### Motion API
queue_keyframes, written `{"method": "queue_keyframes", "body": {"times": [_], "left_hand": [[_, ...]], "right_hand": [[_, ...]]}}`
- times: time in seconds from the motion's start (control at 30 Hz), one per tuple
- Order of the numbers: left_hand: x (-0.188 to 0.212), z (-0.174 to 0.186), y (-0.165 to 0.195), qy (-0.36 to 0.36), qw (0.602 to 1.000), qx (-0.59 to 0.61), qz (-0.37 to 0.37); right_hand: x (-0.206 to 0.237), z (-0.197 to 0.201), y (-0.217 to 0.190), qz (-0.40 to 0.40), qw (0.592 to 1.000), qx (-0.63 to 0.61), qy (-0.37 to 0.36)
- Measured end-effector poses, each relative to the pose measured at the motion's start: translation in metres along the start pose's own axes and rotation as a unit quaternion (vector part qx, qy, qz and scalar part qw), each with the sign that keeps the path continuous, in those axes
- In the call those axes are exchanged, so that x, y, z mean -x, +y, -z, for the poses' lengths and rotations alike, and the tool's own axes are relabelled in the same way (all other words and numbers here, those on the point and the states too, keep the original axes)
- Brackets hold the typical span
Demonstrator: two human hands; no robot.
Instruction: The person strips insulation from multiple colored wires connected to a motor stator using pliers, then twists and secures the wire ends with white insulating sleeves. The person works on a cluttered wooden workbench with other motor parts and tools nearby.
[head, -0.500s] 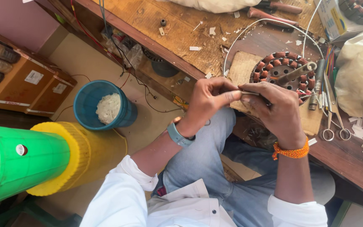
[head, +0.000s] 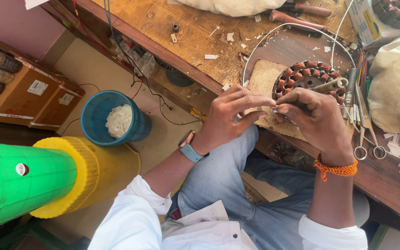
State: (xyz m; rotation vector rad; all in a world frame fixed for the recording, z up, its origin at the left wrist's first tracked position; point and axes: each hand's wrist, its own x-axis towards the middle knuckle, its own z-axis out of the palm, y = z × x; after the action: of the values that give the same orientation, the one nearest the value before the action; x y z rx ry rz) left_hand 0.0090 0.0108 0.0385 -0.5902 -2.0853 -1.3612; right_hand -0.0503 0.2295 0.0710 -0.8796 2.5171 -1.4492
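Note:
My left hand (head: 232, 115) and my right hand (head: 313, 118) meet fingertip to fingertip over the bench edge, both pinching a thin wire end (head: 274, 109). Just behind them lies a round motor stator (head: 309, 76) with copper-wound coils, resting on a piece of cardboard (head: 262, 78). A white wire (head: 274, 32) loops from the stator across the wooden bench (head: 186, 28). My left wrist carries a watch, my right an orange thread band.
Scissors (head: 366, 134), a metal tool and loose wires lie right of the stator, beside a pale bag (head: 396, 78). On the floor stand a blue bucket (head: 112, 118) with white scraps, brown cardboard boxes (head: 28, 95), and a green and yellow cylinder (head: 38, 178).
My hands have stayed together at the wire by the stator; the fingers shifted only slightly.

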Motion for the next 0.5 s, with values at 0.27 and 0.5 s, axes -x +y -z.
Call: {"method": "queue_keyframes", "body": {"times": [0.27,0.5], "left_hand": [[0.003,-0.007,0.001,0.05,0.993,-0.083,-0.073],[0.003,-0.006,0.004,0.043,0.989,-0.116,-0.078]], "right_hand": [[-0.005,0.006,-0.009,-0.051,0.998,-0.012,-0.045],[0.0,0.0,-0.023,-0.018,1.0,0.01,-0.01]]}}
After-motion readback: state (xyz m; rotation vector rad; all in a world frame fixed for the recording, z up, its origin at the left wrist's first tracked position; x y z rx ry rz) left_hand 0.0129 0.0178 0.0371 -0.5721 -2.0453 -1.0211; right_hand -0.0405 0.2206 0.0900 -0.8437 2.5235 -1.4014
